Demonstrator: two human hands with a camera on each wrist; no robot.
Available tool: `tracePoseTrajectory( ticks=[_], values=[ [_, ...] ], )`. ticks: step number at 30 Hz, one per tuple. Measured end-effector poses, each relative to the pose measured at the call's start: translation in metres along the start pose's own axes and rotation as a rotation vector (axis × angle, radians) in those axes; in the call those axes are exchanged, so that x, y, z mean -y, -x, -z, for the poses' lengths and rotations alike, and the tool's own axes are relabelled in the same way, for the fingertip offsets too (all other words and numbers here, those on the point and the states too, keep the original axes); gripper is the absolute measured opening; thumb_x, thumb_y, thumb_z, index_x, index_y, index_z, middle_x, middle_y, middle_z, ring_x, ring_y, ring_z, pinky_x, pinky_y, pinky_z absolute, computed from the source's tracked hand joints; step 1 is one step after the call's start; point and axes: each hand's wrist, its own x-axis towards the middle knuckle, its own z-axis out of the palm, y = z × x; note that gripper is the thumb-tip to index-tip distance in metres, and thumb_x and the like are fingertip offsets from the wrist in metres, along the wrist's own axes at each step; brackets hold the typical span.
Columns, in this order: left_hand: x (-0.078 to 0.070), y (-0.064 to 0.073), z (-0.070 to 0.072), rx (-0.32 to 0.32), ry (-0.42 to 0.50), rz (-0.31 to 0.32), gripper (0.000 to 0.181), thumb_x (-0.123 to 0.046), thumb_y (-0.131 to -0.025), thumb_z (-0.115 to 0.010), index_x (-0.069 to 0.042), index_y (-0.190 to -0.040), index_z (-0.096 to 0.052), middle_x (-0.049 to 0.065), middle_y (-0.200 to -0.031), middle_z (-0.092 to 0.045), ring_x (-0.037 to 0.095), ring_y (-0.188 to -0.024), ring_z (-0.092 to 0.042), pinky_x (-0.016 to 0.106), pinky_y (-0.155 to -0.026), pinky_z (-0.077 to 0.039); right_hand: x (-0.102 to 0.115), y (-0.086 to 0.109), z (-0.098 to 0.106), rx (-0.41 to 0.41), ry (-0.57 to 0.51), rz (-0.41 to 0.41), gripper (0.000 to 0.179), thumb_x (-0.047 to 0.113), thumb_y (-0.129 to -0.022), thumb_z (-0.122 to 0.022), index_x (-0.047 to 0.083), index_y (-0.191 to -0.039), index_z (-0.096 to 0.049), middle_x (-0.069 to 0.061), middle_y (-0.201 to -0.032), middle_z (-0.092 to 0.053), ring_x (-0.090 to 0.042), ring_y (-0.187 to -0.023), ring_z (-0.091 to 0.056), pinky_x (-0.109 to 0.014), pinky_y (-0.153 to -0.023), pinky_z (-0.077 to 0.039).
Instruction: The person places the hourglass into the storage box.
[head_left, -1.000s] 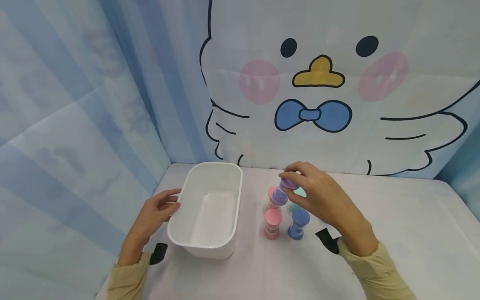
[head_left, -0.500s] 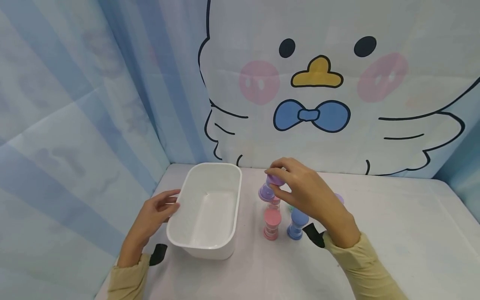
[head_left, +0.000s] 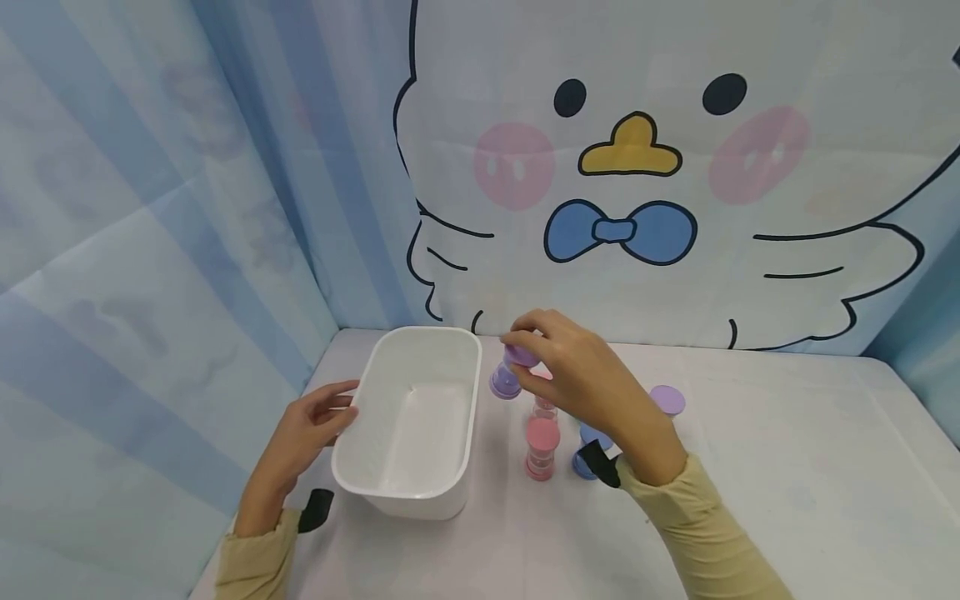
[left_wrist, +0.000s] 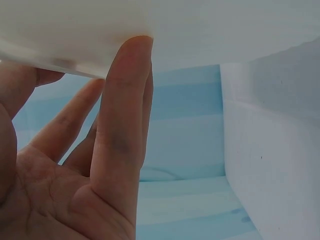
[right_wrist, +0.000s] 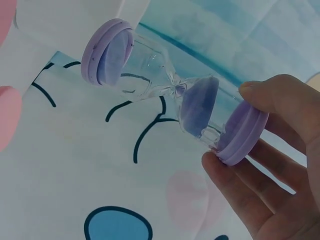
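Note:
My right hand (head_left: 573, 367) pinches a purple sand timer (head_left: 506, 381) by one end cap. It is held off the table, tilted, close to the right rim of a white plastic bin (head_left: 463, 467). In the right wrist view, purple sand lies in the clear glass of the sand timer (right_wrist: 199, 102), with thumb and fingers around the nearer cap. My left hand (head_left: 315, 425) touches the left side of the bin. The left wrist view shows fairly straight fingers (left_wrist: 120, 120) with their tips against the bin's wall (left_wrist: 200, 30).
Below my right hand stand a pink sand timer (head_left: 542, 448) and a blue sand timer (head_left: 587, 462), the blue one partly covered by the wrist strap. Another pink timer (head_left: 545, 408) is partly hidden behind. A purple cap (head_left: 667, 400) shows beyond my right forearm. A printed curtain (head_left: 615, 287) closes off the back.
My right hand has carried the purple sand timer left, from above the other timers to near the bin's right rim. A second purple cap has come into sight. The left hand stays put.

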Motion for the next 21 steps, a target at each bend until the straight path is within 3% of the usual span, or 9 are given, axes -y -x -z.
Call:
tracePoseTrajectory(
  ticks=[14, 21],
  values=[
    [0.0, 0.002, -0.001, -0.007, 0.011, 0.011, 0.055, -0.031, -0.097, -0.066, -0.009, -0.144, -0.05, 0.021, -0.133, -0.06, 0.028, -0.11, -0.066, 0.025, -0.078, -0.056, 0.008, -0.011, -0.008, 0.002, -0.013, 0.018, 0.033, 0.014, -0.081, -0.083, 0.01, -0.112, -0.073, -0.005, -0.113, -0.066, -0.017, -0.104, -0.062, -0.028, -0.083, -0.057],
    [0.0, 0.002, -0.001, -0.014, 0.021, 0.009, 0.054, -0.03, -0.097, -0.066, -0.008, -0.143, -0.051, 0.021, -0.132, -0.06, 0.016, -0.103, -0.067, 0.024, -0.077, -0.056, 0.009, -0.015, -0.012, -0.006, -0.023, 0.03, 0.03, 0.014, -0.082, -0.082, 0.009, -0.11, -0.073, -0.005, -0.112, -0.065, -0.017, -0.105, -0.061, -0.027, -0.082, -0.058]
  ],
)
